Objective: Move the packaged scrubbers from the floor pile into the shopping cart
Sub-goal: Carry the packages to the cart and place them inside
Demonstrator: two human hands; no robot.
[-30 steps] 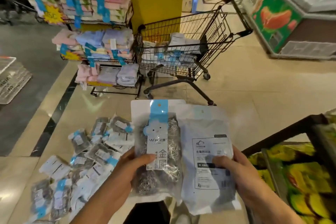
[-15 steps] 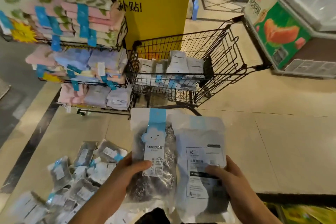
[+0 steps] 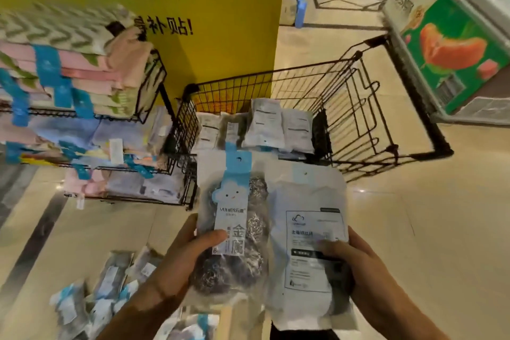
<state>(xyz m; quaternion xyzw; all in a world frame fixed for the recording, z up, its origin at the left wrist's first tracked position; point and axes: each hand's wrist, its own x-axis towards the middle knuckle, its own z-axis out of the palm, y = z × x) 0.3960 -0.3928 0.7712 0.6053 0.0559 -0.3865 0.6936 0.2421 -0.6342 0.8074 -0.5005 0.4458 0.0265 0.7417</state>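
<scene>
You have one view only, from the camera on your head, so no second view shares any of this scene. It looks forward and steeply down, wide-angled, and straight lines bow toward the edges. Nearest the lens are your left hand (image 3: 176, 265) and right hand (image 3: 367, 265), low in the frame and close enough to fill its lower middle. Just past them stands the shopping cart (image 3: 367, 107), seen from above into its basket. The floor pile (image 3: 110, 292) lies at the lower left edge, and it is blurred, perhaps by head motion. A yellow sign (image 3: 220, 8) closes off the view straight ahead.
</scene>
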